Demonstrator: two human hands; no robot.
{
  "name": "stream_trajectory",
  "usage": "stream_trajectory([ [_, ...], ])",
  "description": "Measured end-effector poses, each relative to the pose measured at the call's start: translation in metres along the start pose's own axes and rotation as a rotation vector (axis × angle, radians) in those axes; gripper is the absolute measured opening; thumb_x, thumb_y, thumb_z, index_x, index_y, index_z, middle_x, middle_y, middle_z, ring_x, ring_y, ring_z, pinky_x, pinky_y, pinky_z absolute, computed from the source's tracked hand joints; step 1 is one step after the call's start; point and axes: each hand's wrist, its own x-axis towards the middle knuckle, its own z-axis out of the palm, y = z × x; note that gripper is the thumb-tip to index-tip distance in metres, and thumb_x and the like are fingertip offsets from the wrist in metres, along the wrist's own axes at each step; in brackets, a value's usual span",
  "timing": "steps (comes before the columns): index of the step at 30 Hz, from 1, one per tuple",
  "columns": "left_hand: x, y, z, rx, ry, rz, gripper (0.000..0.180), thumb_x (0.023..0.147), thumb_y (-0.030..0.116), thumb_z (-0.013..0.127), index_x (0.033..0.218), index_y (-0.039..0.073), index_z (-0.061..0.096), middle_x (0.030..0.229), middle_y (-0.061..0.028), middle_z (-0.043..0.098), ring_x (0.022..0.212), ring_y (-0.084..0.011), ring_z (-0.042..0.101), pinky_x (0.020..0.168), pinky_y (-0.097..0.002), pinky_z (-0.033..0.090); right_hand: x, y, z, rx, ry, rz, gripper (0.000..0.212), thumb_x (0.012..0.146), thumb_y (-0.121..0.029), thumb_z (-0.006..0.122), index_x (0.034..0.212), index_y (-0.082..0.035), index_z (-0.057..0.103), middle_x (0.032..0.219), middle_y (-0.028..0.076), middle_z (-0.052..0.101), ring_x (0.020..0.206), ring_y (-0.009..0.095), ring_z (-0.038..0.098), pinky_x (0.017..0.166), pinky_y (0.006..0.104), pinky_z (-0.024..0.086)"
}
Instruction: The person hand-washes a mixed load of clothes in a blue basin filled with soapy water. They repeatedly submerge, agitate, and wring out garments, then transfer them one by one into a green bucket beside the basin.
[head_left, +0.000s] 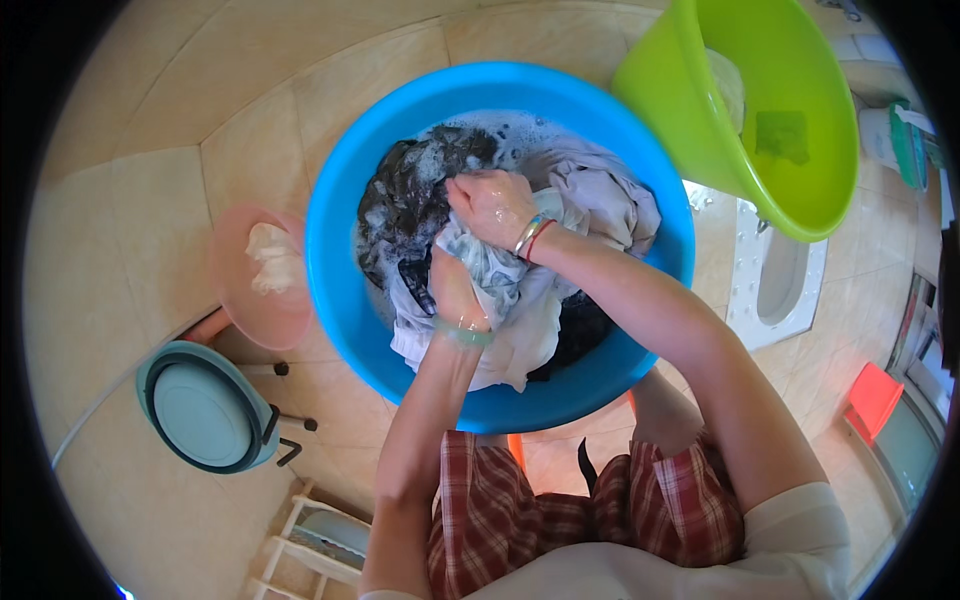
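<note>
In front of me stands a large round blue basin [340, 190] with soapy water and wet clothes. My right hand [492, 207] is closed in a fist on a wet light-coloured garment [485, 262]. Lower and to the left, my left hand [457, 288] grips the same cloth, its fingers partly hidden by the folds. Dark clothes [400, 200] with foam on them lie at the basin's left. A pale lilac garment [605, 195] is bunched at its right side, and white fabric [525, 345] spreads toward me.
A lime-green tub [800, 80] stands tilted at the far right, near a white squat toilet [790, 275]. To the left are a pink basin [235, 290] holding pale cloth and a folding grey-green basin [200, 410]. A white rack [290, 550] stands lower left.
</note>
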Motion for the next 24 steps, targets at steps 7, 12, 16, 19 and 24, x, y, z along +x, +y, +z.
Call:
stream_trajectory([
  [7, -0.014, 0.030, -0.061, -0.084, -0.013, 0.013, 0.024, 0.100, 0.028, 0.041, 0.100, 0.011, 0.057, 0.092, -0.0026, 0.062, 0.087, -0.0212, 0.062, 0.077, -0.0360, 0.053, -0.057, -0.079, -0.017, 0.206, -0.029, -0.231, 0.013, 0.086, -0.022, 0.062, 0.082, -0.010, 0.059, 0.072, 0.014, 0.062, 0.060, 0.033, 0.063, 0.053, 0.0436, 0.050],
  [12, -0.032, 0.045, 0.014, -0.177, -0.005, -0.271, 0.036, 0.099, 0.031, 0.041, 0.120, 0.005, 0.056, 0.123, -0.0096, 0.061, 0.113, -0.0256, 0.058, 0.099, -0.0396, 0.046, -0.019, -0.015, -0.018, -0.139, -0.070, -0.134, 0.016, 0.089, -0.020, 0.061, 0.079, -0.008, 0.060, 0.075, 0.016, 0.063, 0.059, 0.032, 0.063, 0.050, 0.0425, 0.048],
  [16, -0.059, 0.091, 0.064, 0.226, 0.117, 0.020, 0.050, 0.101, 0.044, 0.041, 0.117, 0.001, 0.060, 0.118, -0.0128, 0.065, 0.108, -0.0264, 0.063, 0.099, -0.0392, 0.047, 0.009, -0.046, -0.066, 0.504, 0.155, 0.034, 0.034, 0.096, -0.026, 0.057, 0.070, -0.003, 0.058, 0.061, 0.012, 0.059, 0.055, 0.022, 0.058, 0.051, 0.0362, 0.044],
  [19, -0.077, 0.134, 0.098, 0.407, 0.315, 0.235, 0.060, 0.103, 0.049, 0.036, 0.123, -0.003, 0.057, 0.112, -0.0115, 0.067, 0.103, -0.0221, 0.064, 0.094, -0.0348, 0.049, 0.028, -0.082, -0.133, 0.858, 0.045, 0.118, 0.038, 0.097, -0.028, 0.058, 0.069, -0.003, 0.057, 0.058, 0.001, 0.051, 0.057, 0.008, 0.047, 0.054, 0.0257, 0.038],
  [24, -0.132, 0.160, 0.137, 1.251, 0.143, 0.544, 0.060, 0.101, 0.050, 0.041, 0.121, -0.004, 0.060, 0.107, -0.0102, 0.067, 0.093, -0.0165, 0.065, 0.083, -0.0296, 0.052, 0.015, -0.115, -0.182, 1.059, 0.010, -0.011, 0.022, 0.098, -0.022, 0.058, 0.085, -0.004, 0.057, 0.077, -0.004, 0.054, 0.070, 0.002, 0.045, 0.062, 0.0195, 0.038],
])
